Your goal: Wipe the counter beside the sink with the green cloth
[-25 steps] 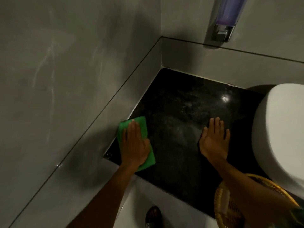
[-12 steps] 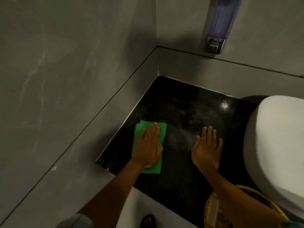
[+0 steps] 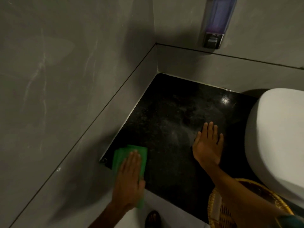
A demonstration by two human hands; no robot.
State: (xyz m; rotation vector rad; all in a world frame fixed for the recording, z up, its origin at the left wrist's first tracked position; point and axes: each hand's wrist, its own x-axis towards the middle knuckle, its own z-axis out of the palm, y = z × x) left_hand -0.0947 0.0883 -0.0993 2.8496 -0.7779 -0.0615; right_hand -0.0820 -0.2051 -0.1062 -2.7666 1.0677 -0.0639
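A folded green cloth (image 3: 126, 155) lies at the near left corner of the black speckled counter (image 3: 166, 122), partly over its front edge. My left hand (image 3: 129, 180) presses flat on top of the cloth, fingers together and pointing away from me. My right hand (image 3: 208, 144) rests palm down on the bare counter, fingers apart, a little left of the white sink (image 3: 276, 145). The sink's rounded bowl rises at the right edge of the view.
Grey walls (image 3: 65, 79) close the counter in on the left and at the back. A soap dispenser (image 3: 215, 22) hangs on the back wall. A woven basket (image 3: 220, 209) sits at the counter's front right, under my right forearm. A sandalled foot (image 3: 153, 218) shows below the counter's edge.
My left hand has slid the green cloth toward me and to the left, from mid-counter to the front corner. My right hand has stayed in place.
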